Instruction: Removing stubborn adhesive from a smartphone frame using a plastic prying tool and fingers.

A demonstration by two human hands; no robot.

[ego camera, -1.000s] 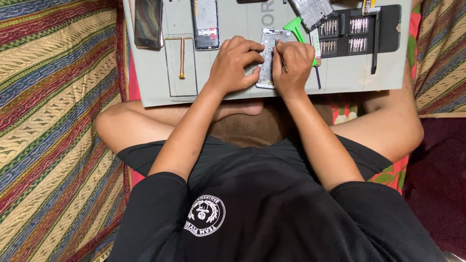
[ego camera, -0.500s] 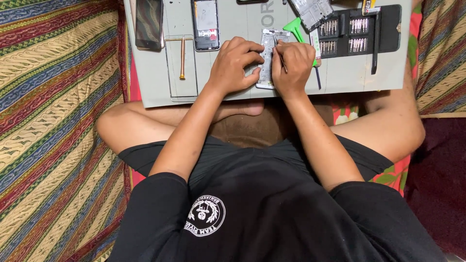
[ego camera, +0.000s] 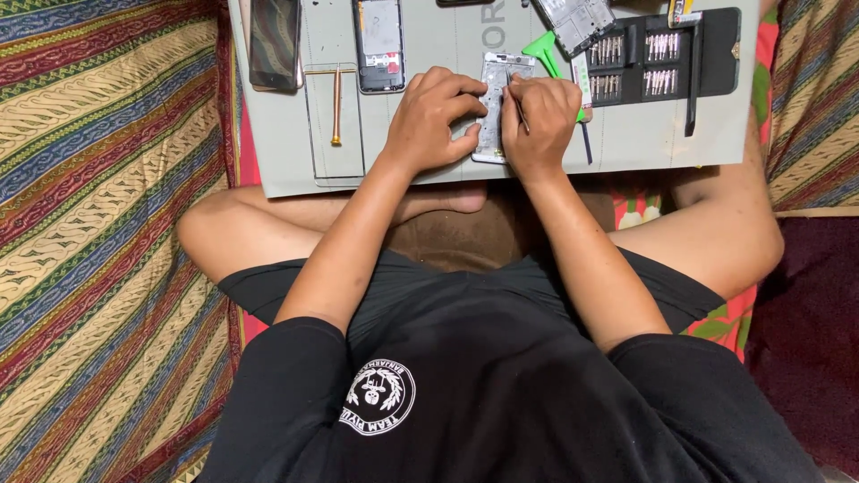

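Note:
I sit cross-legged with a grey work mat (ego camera: 447, 36) in front of my knees. An opened phone frame (ego camera: 495, 89) lies on it, back off and insides showing. My left hand (ego camera: 433, 121) grips the frame's left edge and steadies it. A thin dark tool (ego camera: 516, 103) is pinched in my right hand (ego camera: 540, 121), its tip resting on the frame's inner parts.
On the mat lie a dark phone (ego camera: 274, 40), a second opened phone (ego camera: 380, 45), a wooden-handled tool (ego camera: 336, 107), a green pry pick (ego camera: 542, 46), a metal phone part (ego camera: 577, 20) and a black screwdriver-bit case (ego camera: 667, 54). Striped patterned cloth (ego camera: 98, 224) covers the floor.
Both hands stay on the phone frame. My right hand has shifted only slightly with the tool.

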